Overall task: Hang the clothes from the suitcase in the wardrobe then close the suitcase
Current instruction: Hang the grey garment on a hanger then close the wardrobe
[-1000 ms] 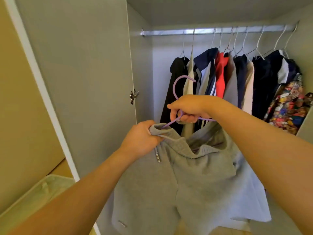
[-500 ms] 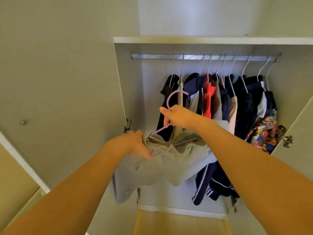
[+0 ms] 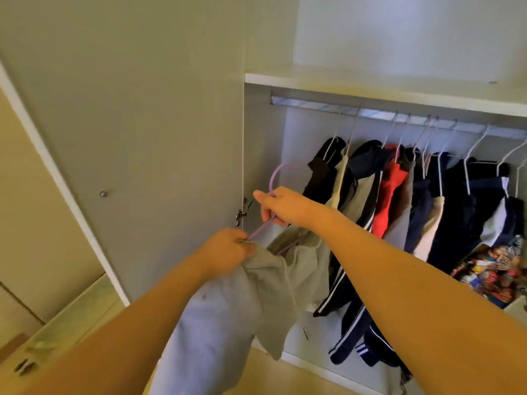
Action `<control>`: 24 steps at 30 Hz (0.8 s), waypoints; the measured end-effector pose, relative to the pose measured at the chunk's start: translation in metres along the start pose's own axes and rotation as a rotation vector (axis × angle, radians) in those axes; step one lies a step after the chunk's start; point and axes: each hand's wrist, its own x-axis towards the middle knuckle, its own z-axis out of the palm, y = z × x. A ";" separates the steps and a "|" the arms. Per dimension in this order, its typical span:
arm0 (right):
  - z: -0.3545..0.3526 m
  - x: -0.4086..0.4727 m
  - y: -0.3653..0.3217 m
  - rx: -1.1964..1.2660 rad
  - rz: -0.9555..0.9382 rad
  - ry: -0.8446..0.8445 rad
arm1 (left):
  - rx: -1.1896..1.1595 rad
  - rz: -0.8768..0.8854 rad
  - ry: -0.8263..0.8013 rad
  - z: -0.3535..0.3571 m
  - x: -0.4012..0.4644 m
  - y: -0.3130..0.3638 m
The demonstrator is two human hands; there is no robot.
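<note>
- The right hand grips a lilac hanger at the neck, just under its hook, with the forefinger stretched out toward the wardrobe's left wall.
- The hook curves up above that hand, well below the metal rail and not caught on it.
- The left hand pinches the waistband of the grey shorts against the hanger's left arm, fingers bunched tight in the cloth.
- The shorts are draped on the hanger and hang down between the two forearms, in front of the open wardrobe, to the left of the clothes already there.
- On the rail hangs a row of garments on white wire hangers: a black top at the left end, then cream, navy, a red top, more dark pieces and a bright printed one at the far right.
- Dark trousers with white stripes trail down below the row.
- The wardrobe door stands open at the left, its hinge just beside the right hand.
- A white shelf runs above the rail.
</note>
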 end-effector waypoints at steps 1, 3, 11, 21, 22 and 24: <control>0.001 0.002 -0.001 -0.007 -0.024 -0.023 | -0.015 -0.012 0.068 0.004 -0.004 -0.003; -0.003 0.004 0.000 -0.037 -0.084 -0.054 | -0.023 -0.046 0.196 0.013 -0.012 -0.004; -0.045 -0.012 0.047 0.014 -0.040 0.120 | 0.010 -0.200 0.449 0.045 -0.005 0.029; -0.068 0.032 0.102 -0.414 0.001 0.123 | 0.171 -0.361 0.461 0.012 0.040 0.069; -0.068 0.044 0.105 -0.519 0.009 0.105 | 0.189 -0.366 0.474 0.003 0.043 0.069; -0.062 0.066 0.111 -0.714 0.021 0.048 | 0.223 -0.357 0.491 -0.011 0.042 0.070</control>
